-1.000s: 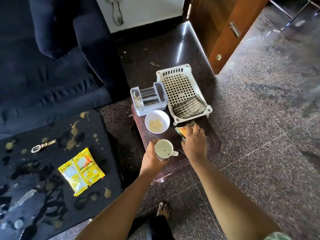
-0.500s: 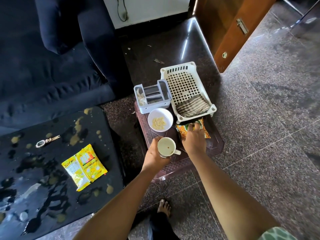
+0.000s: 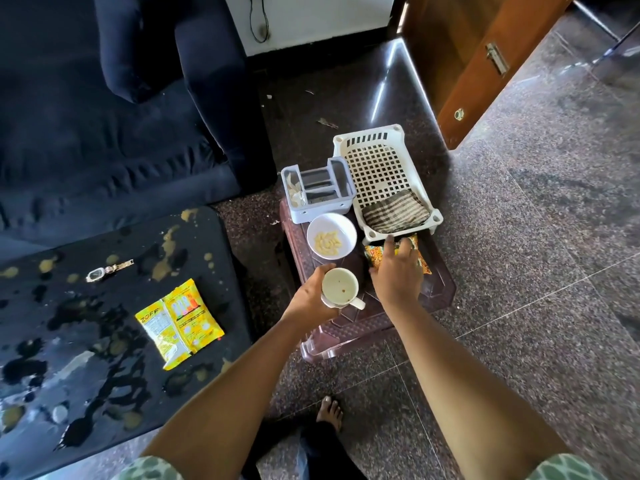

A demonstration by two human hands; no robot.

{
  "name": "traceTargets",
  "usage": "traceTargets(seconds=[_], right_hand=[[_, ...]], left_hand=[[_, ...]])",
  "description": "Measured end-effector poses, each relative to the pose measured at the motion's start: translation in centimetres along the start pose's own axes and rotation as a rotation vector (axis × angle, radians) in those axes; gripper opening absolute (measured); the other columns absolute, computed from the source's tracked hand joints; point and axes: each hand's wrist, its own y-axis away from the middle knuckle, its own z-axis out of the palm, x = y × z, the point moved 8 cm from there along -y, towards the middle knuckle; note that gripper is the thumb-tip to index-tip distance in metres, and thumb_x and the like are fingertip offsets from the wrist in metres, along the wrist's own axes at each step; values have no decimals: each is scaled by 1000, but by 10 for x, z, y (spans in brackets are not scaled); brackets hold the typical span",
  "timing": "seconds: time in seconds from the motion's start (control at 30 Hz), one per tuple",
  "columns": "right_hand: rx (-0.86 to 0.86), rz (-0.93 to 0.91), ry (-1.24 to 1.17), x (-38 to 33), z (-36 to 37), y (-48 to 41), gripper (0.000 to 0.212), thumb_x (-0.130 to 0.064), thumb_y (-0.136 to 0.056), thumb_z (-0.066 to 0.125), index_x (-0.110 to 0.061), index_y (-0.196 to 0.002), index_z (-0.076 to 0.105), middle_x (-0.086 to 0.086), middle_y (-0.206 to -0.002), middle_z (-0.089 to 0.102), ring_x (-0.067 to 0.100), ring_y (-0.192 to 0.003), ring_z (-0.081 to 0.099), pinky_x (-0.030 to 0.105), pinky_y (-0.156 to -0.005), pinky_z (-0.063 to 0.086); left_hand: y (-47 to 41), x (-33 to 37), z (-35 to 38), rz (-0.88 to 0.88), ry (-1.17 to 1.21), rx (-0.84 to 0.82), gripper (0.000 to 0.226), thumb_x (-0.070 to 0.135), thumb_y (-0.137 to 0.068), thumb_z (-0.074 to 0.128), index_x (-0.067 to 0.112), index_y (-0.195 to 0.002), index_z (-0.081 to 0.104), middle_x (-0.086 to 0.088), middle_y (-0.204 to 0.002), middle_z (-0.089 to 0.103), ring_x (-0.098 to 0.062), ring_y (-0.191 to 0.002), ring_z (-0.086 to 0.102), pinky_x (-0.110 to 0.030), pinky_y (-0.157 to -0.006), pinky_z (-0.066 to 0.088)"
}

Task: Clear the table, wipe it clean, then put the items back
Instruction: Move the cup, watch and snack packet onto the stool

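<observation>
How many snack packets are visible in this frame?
2. One yellow packet lies on the black table; a second packet lies on the brown stool under the right hand. Others could hide beneath the white basket.

I get one head view only: wide-angle, looking forward and steeply down from above the plastic stool (image 3: pixel 434 289), close; table (image 3: pixel 104 327) at left edge.

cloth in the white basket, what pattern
The cloth is brown-and-tan striped; the head view shows it best.
</observation>
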Motion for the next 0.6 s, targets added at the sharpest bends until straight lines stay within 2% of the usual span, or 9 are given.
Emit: traceTargets(seconds=[0.13, 0.23, 0.27, 0.37, 0.5, 0.6], right_hand=[[206, -176, -128, -55, -50, 19, 54, -25, -77, 75, -10, -125, 53, 15, -116, 52, 32, -105, 52, 40, -75, 50], [277, -367, -213, -129, -62, 46, 44, -17, -73, 77, -9, -113, 61, 16, -107, 57, 36, -96, 56, 42, -69, 52], [202, -502, -303, -212, -49, 67, 40, -17, -76, 75, -11, -113, 62, 15, -107, 58, 36, -97, 56, 43, -69, 52], [-45, -579, -306, -266, -11, 93, 28, -21, -84, 64, -14, -112, 62, 9, -110, 57, 30, -105, 53, 39, -77, 48], [-335, -512, -195, -258, 60, 118, 32, -27, -88, 58, -18, -118, 56, 2, -117, 54, 23, -115, 47, 35, -82, 46], [-469, -452, -137, -303, 109, 139, 45, -37, -87, 60, -18, -126, 48, 3, -125, 52, 23, -119, 46, 36, -88, 47]], left_hand=[[25, -8, -25, -10, 27, 90, 85, 13, -64, 83, 19, -137, 40, 2, -133, 51, -12, -121, 49, -27, -101, 41], [52, -30, -79, -40, 24, 246, 76, 10, -69, 79, 17, -136, 43, 3, -123, 54, -11, -112, 52, -23, -96, 42], [81, -69, -150, -94, 8, 384, 72, 9, -71, 77, 18, -135, 45, 4, -119, 56, -10, -107, 54, -22, -93, 44], [104, -106, -217, -136, 6, 603, 53, 4, -78, 67, 17, -127, 52, 4, -111, 60, -13, -101, 59, -25, -85, 48], [123, -130, -249, -269, -67, 702, 47, -1, -78, 58, 16, -122, 56, -2, -114, 62, -22, -105, 58, -33, -90, 47], [128, -184, -308, -413, -261, 647, 58, 1, -79, 55, 13, -135, 48, -9, -131, 53, -28, -119, 49, -36, -97, 40]])
